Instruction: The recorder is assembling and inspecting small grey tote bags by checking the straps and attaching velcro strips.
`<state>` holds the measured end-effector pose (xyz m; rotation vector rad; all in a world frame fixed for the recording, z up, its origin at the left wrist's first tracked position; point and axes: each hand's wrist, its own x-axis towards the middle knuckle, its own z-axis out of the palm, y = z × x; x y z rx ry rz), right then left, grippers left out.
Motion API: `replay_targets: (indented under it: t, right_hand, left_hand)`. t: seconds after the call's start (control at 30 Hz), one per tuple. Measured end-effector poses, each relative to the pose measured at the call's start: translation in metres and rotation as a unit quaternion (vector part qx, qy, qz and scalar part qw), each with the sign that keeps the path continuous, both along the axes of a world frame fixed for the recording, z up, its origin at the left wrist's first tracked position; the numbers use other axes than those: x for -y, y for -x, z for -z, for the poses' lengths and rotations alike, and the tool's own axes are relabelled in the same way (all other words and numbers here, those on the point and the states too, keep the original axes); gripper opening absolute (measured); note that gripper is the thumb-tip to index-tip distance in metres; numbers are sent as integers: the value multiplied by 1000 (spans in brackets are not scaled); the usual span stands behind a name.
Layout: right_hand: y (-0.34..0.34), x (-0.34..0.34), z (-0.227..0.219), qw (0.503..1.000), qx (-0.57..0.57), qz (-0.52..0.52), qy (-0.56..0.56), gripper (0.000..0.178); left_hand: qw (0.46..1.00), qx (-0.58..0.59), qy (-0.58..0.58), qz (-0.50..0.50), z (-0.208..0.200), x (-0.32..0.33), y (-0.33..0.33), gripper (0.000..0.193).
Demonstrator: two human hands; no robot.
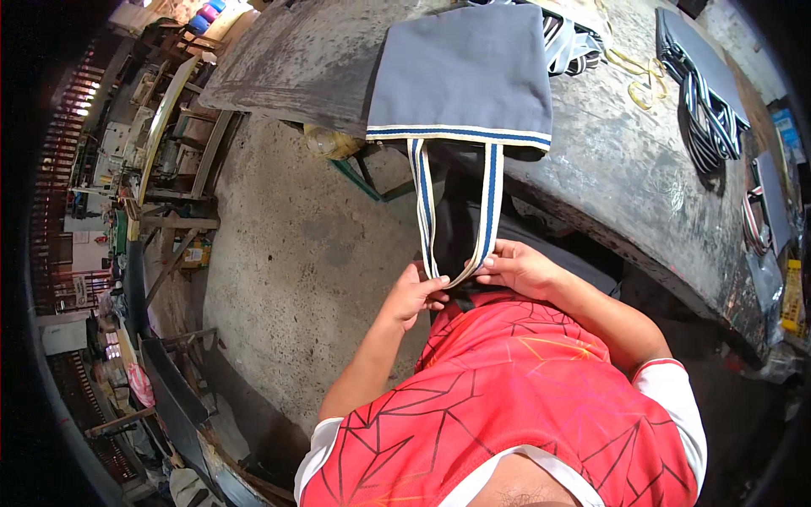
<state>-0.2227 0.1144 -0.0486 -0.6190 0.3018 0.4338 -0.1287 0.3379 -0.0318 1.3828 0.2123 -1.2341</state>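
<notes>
A grey cloth tote bag (463, 72) lies flat at the table's edge, its blue-and-cream trimmed opening toward me. One striped strap handle (492, 190) hangs off the edge in a loop that reaches my body. At the bottom of that loop, my left hand (416, 295) pinches the strap between thumb and fingers. Just to the right, my right hand (517, 269) closes its fingertips on the same strap. The strap is slightly twisted on its left side.
The dark worn table (625, 160) runs from upper left to lower right. Behind the bag lie striped straps (574, 46) and a yellow cord (639, 76). More grey bags (701, 72) with dark striped handles are stacked farther right. Wooden benches and machines (173, 127) stand at left beyond the concrete floor (287, 245).
</notes>
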Motion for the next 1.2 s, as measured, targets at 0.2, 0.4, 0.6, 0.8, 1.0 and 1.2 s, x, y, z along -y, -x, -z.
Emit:
replay_targets:
  t: [0.2, 0.4, 0.6, 0.8, 1.0, 1.2]
  right_hand:
    - [0, 4, 6, 998, -47, 6, 37, 21]
    - [-12, 32, -20, 950, -99, -48, 293, 46]
    - [-44, 81, -63, 649, -2, 193, 736, 38]
    - [-95, 148, -27, 654, -110, 223, 714, 71]
    - [-88, 147, -14, 790, -74, 187, 579, 35]
    - [-57, 120, -30, 840, -63, 240, 483, 23]
  left_hand:
    - [971, 81, -48, 220, 10, -3, -48, 50]
    - [933, 337, -64, -105, 44, 13, -183, 65]
    - [971, 180, 42, -151, 34, 51, -240, 33]
    - [966, 171, 64, -185, 60, 81, -240, 13]
    - [957, 119, 150, -219, 63, 39, -210, 9]
    - [962, 104, 129, -215, 35, 30, -161, 10]
